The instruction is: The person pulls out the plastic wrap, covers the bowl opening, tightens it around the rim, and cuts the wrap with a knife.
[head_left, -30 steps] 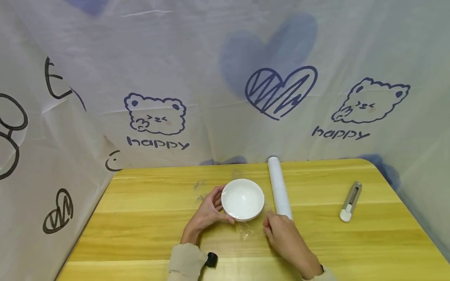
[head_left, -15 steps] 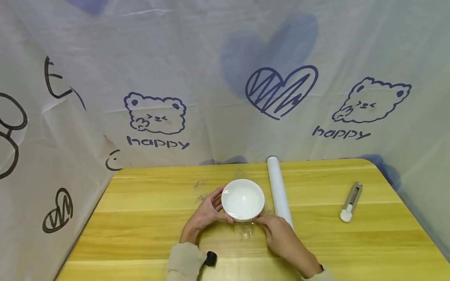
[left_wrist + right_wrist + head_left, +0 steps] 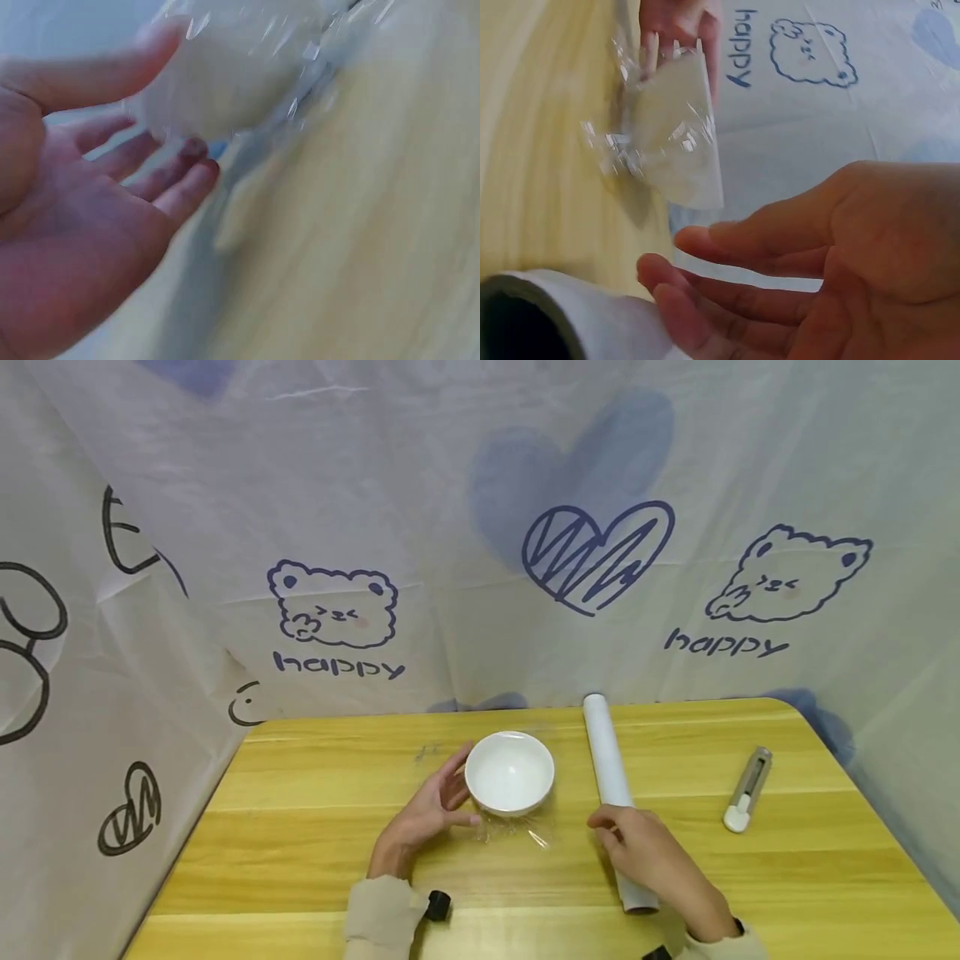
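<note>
The wood-grained table point(image 3: 300, 860) carries a bowl point(image 3: 510, 774), roll point(image 3: 609, 756) and cutter point(image 3: 747, 791).

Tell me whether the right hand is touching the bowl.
Apart. The head view shows it: a strip of the table lies in plain sight between the right hand's fingers and the bowl.

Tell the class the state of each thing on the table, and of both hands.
Bowl: upright, nothing visible inside.
Clear film: crumpled around the bowl's outside.
White roll: lying on its side, hollow end showing.
Cutter knife: lying flat, no blade showing.
Left hand: beside the bowl, fingers apart.
Right hand: fingers loosely bent, holding nothing.
</note>
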Demonstrator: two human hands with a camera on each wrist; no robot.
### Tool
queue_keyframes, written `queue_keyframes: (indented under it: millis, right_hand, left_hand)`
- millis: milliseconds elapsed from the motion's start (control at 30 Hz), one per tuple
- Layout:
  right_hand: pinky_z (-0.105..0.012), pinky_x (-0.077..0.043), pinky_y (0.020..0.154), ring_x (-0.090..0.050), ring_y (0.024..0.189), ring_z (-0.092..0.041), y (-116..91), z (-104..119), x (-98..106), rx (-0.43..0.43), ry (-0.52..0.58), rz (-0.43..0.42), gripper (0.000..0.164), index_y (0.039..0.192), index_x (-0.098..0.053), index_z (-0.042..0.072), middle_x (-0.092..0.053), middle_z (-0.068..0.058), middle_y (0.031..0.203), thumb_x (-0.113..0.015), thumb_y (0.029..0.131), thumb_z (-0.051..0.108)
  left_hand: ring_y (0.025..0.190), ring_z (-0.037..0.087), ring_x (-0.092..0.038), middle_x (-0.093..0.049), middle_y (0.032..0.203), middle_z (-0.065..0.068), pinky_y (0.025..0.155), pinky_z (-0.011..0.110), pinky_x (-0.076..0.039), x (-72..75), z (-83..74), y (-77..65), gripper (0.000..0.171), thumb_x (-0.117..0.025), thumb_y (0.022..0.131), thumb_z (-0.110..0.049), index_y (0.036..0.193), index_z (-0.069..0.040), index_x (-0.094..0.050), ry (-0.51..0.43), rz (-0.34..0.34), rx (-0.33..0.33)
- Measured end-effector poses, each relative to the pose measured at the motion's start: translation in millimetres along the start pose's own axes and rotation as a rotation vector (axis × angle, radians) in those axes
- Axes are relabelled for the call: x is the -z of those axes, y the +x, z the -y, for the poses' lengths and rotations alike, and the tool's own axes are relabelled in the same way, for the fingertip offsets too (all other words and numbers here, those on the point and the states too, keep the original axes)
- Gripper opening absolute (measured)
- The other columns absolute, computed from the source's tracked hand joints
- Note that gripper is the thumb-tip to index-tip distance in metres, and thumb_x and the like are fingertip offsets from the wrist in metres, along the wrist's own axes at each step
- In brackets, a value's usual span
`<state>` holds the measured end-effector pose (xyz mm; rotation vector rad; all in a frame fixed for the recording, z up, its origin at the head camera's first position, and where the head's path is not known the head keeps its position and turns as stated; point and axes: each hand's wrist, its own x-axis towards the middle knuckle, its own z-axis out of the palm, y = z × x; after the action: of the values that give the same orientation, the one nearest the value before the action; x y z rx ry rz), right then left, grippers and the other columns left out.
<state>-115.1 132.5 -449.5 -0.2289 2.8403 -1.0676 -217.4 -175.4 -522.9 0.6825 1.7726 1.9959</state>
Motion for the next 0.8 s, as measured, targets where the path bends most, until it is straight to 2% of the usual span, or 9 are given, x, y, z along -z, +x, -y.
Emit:
queue_keyframes:
  millis: [100,200,300,400,500,600,667,733,800]
  right_hand:
    - [-0.036,-0.056,0.069,-0.065,0.085,-0.017,-1,-3,8,-0.008,-0.017,0.023,0.015,0.111,-0.073,0.002,-0.073,-0.007,0.104,-0.064,0.099,0.003]
    - [-0.038,-0.057,0.072,-0.067,0.088,-0.020,-3,-5,14,-0.010,-0.034,0.030,0.016,0.112,-0.073,0.002,-0.073,-0.008,0.105,-0.064,0.099,0.005]
    - [-0.040,-0.057,0.072,-0.068,0.089,-0.023,-4,-5,18,-0.003,-0.058,0.028,0.015,0.111,-0.072,0.001,-0.073,-0.008,0.104,-0.064,0.099,0.005]
    - [-0.039,-0.057,0.071,-0.067,0.086,-0.021,-6,-2,18,0.000,-0.078,0.006,0.014,0.110,-0.072,0.001,-0.073,-0.007,0.101,-0.065,0.098,0.004]
    - [-0.035,-0.056,0.068,-0.066,0.080,-0.016,-6,5,6,0.025,-0.084,-0.054,0.011,0.106,-0.072,0.003,-0.072,-0.003,0.093,-0.068,0.096,0.003]
    - [-0.030,-0.054,0.064,-0.064,0.074,-0.012,-2,13,-17,0.055,-0.044,-0.093,0.012,0.104,-0.071,0.005,-0.069,0.001,0.087,-0.072,0.093,0.001]
    - [-0.030,-0.054,0.065,-0.065,0.075,-0.012,2,18,-35,0.075,-0.028,-0.110,0.015,0.104,-0.070,0.006,-0.068,0.001,0.086,-0.075,0.091,0.001]
    - [-0.033,-0.055,0.067,-0.066,0.080,-0.015,5,21,-52,0.099,-0.030,-0.119,0.020,0.107,-0.069,0.005,-0.069,0.000,0.089,-0.077,0.089,0.003]
    - [-0.034,-0.055,0.067,-0.067,0.082,-0.017,9,23,-66,0.131,-0.046,-0.151,0.022,0.108,-0.070,0.004,-0.069,-0.002,0.091,-0.079,0.088,0.003]
  left_hand:
    - [0.145,0.047,-0.033,-0.016,0.167,0.024,0.111,0.043,-0.043,-8.6,-4.9,3.4,0.124,-0.081,0.072,0.021,0.165,-0.008,-0.004,0.145,-0.021,0.012]
    - [0.134,0.049,-0.047,-0.029,0.160,0.028,0.101,0.038,-0.052,-16.2,-5.5,8.3,0.123,-0.085,0.068,0.020,0.164,-0.005,-0.013,0.282,-0.125,0.008]
    - [0.127,0.048,-0.054,-0.039,0.154,0.028,0.094,0.035,-0.056,-19.3,-4.7,11.6,0.118,-0.086,0.065,0.022,0.162,-0.002,-0.023,0.362,-0.211,-0.005]
    - [0.128,0.046,-0.054,-0.040,0.153,0.027,0.099,0.042,-0.053,-19.6,-7.2,11.9,0.120,-0.090,0.062,0.018,0.161,0.000,-0.024,0.460,-0.213,-0.008]
    - [0.120,0.039,-0.056,-0.045,0.145,0.024,0.100,0.045,-0.052,-19.2,-13.0,9.0,0.123,-0.094,0.061,0.011,0.161,-0.001,-0.024,0.641,-0.226,0.011]
    - [0.093,0.028,-0.060,-0.056,0.118,0.019,0.082,0.039,-0.055,-19.3,-17.8,6.8,0.113,-0.093,0.063,0.011,0.157,0.002,-0.031,0.785,-0.277,0.023]
    - [0.074,0.021,-0.057,-0.057,0.099,0.015,0.065,0.032,-0.053,-20.5,-18.5,6.8,0.100,-0.086,0.068,0.016,0.153,0.004,-0.034,0.741,-0.303,0.047]
    - [0.068,0.017,-0.057,-0.058,0.089,0.013,0.059,0.028,-0.053,-22.5,-18.2,7.2,0.088,-0.077,0.073,0.020,0.150,0.006,-0.037,0.653,-0.310,0.079]
    - [0.069,0.017,-0.060,-0.061,0.090,0.014,0.059,0.027,-0.054,-24.5,-17.4,7.1,0.081,-0.073,0.076,0.020,0.148,0.008,-0.039,0.547,-0.314,0.124]
